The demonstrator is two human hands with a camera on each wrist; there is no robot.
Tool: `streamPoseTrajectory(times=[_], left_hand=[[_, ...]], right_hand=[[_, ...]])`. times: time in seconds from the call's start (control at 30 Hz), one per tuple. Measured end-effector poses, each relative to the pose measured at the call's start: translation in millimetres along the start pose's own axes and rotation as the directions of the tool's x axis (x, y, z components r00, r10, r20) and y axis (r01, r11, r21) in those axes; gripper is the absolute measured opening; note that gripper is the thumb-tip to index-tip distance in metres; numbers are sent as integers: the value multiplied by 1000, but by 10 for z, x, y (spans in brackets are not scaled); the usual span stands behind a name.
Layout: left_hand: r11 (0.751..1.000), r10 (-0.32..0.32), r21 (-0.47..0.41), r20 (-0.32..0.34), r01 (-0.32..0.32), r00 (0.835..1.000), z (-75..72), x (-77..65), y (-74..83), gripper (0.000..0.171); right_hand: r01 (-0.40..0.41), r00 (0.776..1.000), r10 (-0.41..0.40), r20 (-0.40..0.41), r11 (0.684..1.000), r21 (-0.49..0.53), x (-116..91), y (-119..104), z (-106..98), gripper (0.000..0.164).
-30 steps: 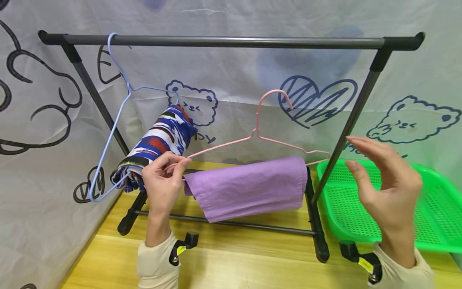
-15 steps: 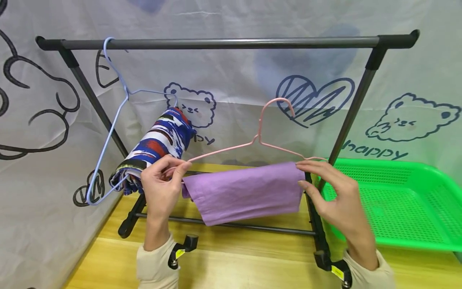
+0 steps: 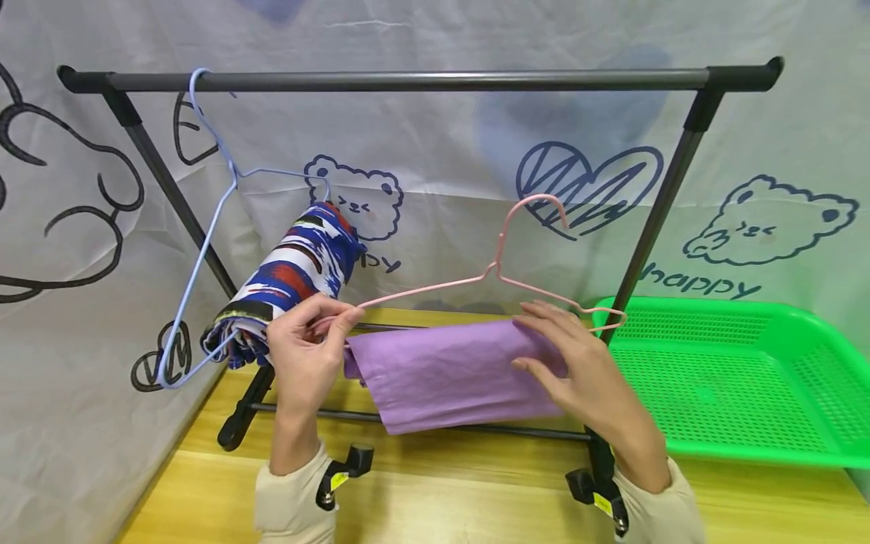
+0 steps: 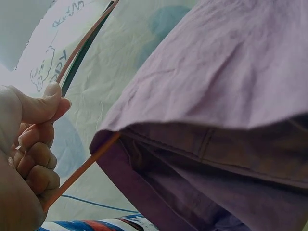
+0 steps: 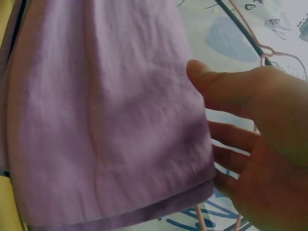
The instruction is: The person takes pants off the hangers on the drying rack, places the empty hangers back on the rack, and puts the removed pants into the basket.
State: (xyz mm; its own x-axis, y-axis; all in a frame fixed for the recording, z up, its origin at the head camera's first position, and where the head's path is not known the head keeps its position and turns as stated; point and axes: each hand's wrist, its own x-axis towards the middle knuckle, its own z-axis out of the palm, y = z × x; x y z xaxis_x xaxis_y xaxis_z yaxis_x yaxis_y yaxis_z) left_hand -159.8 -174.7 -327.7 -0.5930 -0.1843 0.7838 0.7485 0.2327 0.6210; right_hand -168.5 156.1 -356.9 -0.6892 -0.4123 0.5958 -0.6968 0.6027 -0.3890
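My left hand (image 3: 306, 351) pinches the left end of a pink wire hanger (image 3: 435, 289), its hook pointing up and hanging on nothing. Folded over the hanger's lower bar is a purple cloth garment (image 3: 442, 378); in the left wrist view the bar runs into its fold beneath a seamed hem. My right hand (image 3: 584, 385) is at the garment's right end, fingers fairly straight. The right wrist view has the thumb (image 5: 226, 89) at the near side of the cloth edge (image 5: 144, 144) and the other fingertips passing behind it. Beyond the right hand, the hanger's right end shows bare.
A black clothes rack (image 3: 408, 81) stands just behind on the wooden tabletop (image 3: 476, 499). On its left part hangs a light blue hanger (image 3: 197, 268) bearing a striped blue, white and red garment (image 3: 282, 276), close to my left hand. At right lies a green perforated basket (image 3: 720, 304).
My right hand has come left from beside the rack's right post to the purple garment's right end. The hanger has sunk slightly, and more of its right end shows bare. The left hand keeps its pinch.
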Motion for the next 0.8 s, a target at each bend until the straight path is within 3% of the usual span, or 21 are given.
streamPoseTrajectory(times=[0.3, 0.8], left_hand=[[1000, 7, -13, -29, -7, 1000, 61, -9, -30, 13], [1000, 6, -17, -6, -6, 1000, 87, -10, -2, 12]], right_hand=[[17, 999, -19, -30, 998, -63, 14, 36, 49, 49], [-56, 996, 60, 66, 996, -63, -26, 8, 56, 25]])
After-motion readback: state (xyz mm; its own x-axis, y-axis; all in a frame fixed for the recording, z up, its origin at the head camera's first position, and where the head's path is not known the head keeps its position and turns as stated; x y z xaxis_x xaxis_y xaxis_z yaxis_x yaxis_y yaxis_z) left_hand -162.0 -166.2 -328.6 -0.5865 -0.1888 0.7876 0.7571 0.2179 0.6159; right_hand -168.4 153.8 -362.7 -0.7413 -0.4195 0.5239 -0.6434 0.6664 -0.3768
